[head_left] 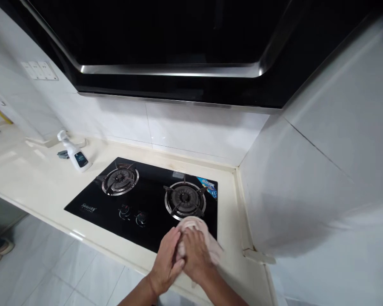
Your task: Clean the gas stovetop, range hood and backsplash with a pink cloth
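A pale pink cloth [213,245] is bunched at the front right corner of the black gas stove [159,216]. My right hand [195,254] lies over the cloth with its fingers curled into it. From the left side, my left hand [167,260] grips the same cloth, its thumb reaching toward my right hand. Just beyond the cloth sits the right burner [185,198]. To the left are the other burner [120,179] and two control knobs [141,218]. The underside of the cloth is hidden.
A white spray bottle [78,157] stands on the cream counter [25,174], a dark grey rag [63,154] beside it. The black range hood [178,89] hangs low overhead. A tiled wall [306,191] closes the right side. Someone's shoes [4,247] show at lower left.
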Tool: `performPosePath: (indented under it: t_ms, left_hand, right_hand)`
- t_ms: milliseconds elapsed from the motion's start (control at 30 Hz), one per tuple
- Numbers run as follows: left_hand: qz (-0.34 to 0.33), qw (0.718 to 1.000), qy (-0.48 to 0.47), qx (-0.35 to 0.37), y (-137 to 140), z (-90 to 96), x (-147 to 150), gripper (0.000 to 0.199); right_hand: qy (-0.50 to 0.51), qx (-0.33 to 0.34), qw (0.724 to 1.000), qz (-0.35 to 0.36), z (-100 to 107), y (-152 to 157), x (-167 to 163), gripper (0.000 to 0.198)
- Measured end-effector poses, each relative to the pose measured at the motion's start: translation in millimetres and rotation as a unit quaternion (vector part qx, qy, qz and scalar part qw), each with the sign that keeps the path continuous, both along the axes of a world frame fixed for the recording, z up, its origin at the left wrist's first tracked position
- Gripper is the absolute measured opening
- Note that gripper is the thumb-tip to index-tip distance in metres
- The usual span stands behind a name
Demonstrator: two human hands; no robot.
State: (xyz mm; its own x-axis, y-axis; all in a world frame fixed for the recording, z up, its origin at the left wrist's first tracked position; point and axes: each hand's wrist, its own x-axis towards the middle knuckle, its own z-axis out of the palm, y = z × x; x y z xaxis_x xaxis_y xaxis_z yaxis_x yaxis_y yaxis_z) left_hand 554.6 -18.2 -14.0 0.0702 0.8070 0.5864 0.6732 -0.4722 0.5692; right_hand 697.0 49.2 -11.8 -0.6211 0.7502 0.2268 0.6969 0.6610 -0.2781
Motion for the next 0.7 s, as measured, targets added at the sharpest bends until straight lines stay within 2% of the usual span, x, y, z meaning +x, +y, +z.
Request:
performPosePath:
  t_ms: [67, 133, 200, 233, 300, 367, 433, 533, 633, 700]
  left_hand:
    - [0.032, 0.999, -0.008, -0.005, -16, 4.5, -9, 0.058]
    - [0.082, 0.996, -0.008, -0.026, -28, 8.6, -23, 0.05]
    - [0.145, 0.988, -0.024, -0.047, -34, 10.7, -37, 0.045]
    - [0.168, 0.984, -0.035, -0.054, -36, 10.6, -41, 0.044]
    - [0.176, 0.981, -0.039, -0.066, -35, 7.5, -39, 0.045]
    - [0.132, 0.988, -0.018, -0.08, -32, 1.8, -21, 0.051]
    - [0.066, 0.993, 0.004, -0.094, -26, -3.8, 8, 0.058]
    - [-0.039, 0.993, 0.029, -0.109, -11, -6.2, 57, 0.065]
    - [-0.139, 0.981, 0.073, -0.116, 9, 0.3, 92, 0.065]
    - [-0.173, 0.974, 0.102, -0.104, 20, 6.4, 101, 0.061]
  right_hand:
    - [-0.02, -0.034, 0.99, 0.134, 11, -10, -33, 0.067]
    - [-0.035, -0.055, 0.968, 0.243, 24, -16, -63, 0.077]
    - [-0.038, -0.07, 0.952, 0.296, 37, -18, -78, 0.087]
    - [-0.032, -0.079, 0.95, 0.3, 41, -17, -78, 0.091]
    - [-0.003, -0.099, 0.957, 0.273, 43, -16, -63, 0.092]
    - [0.037, -0.111, 0.969, 0.217, 36, -17, -33, 0.083]
    - [0.075, -0.096, 0.982, 0.144, 21, -21, 4, 0.075]
    - [0.116, -0.04, 0.992, 0.027, -9, -28, 59, 0.068]
    - [0.157, 0.014, 0.986, -0.049, -38, -28, 98, 0.059]
    - [0.182, 0.037, 0.979, -0.083, -51, -23, 113, 0.054]
